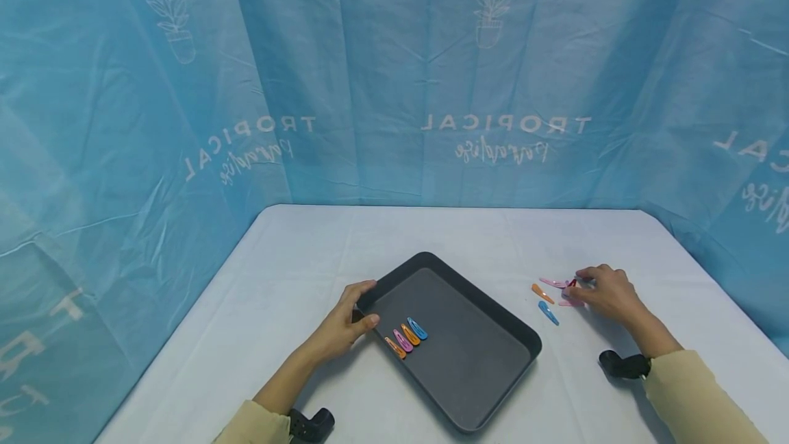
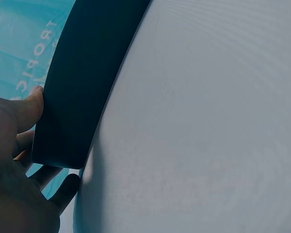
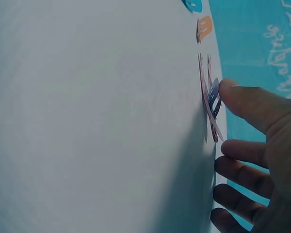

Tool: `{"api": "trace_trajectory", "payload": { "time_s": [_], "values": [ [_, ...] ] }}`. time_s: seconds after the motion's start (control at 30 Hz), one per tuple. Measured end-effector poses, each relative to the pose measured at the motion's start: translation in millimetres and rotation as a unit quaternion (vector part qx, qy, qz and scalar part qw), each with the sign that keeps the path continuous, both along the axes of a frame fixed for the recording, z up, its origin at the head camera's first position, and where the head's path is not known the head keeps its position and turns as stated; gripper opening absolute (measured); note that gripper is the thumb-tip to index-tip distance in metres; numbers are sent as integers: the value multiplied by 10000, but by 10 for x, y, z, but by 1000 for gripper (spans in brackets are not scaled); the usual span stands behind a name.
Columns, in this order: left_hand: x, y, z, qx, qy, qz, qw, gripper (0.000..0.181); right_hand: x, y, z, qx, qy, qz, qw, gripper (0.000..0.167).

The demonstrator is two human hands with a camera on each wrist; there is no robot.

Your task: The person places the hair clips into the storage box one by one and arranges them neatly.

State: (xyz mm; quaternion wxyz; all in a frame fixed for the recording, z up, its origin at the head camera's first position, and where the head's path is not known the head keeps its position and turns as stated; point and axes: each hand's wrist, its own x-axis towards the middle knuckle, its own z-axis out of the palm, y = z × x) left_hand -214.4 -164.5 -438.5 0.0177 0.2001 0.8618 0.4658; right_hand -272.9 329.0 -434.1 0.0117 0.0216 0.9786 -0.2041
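Observation:
The left hand (image 1: 339, 325) grips the left corner of a dark grey tray (image 1: 475, 293), thumb over the rim. In the left wrist view the hand (image 2: 24, 145) holds the outer wall of the tray (image 2: 82, 82). Inside the tray, near that hand, several orange, pink and blue hair clips lie in a row, including a blue one (image 1: 417, 329). The right hand (image 1: 610, 295) is over a small group of pink and red clips, its thumb and index finger at a red clip (image 1: 572, 284). In the right wrist view the hand (image 3: 262, 145) has its thumb against the clips (image 3: 206, 97), fingers spread.
An orange clip (image 1: 543, 293) and a blue clip (image 1: 548, 312) lie on the white table (image 1: 308, 252), left of the right hand. A blue printed curtain (image 1: 382, 74) hangs behind and beside the table. Black devices are worn on both wrists.

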Motion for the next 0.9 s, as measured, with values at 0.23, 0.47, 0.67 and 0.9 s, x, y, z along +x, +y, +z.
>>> {"api": "trace_trajectory", "payload": {
  "time_s": [0.23, 0.47, 0.67, 0.9],
  "values": [
    [11, 6, 23, -3, -66, 45, 10000, 63, -3, -8, -48, 57, 180, -6, 9998, 70],
    [21, 9, 42, 26, -147, 83, 9999, 64, -6, -21, -51, 146, 266, 19, 9995, 65],
    [19, 11, 41, 34, -176, 102, 9998, 64, -9, -25, -52, 250, 315, 78, 9992, 63],
    [21, 15, 29, 1, -124, 98, 9999, 63, 18, -11, -40, 130, 295, 105, 9994, 63]
  ]
}}
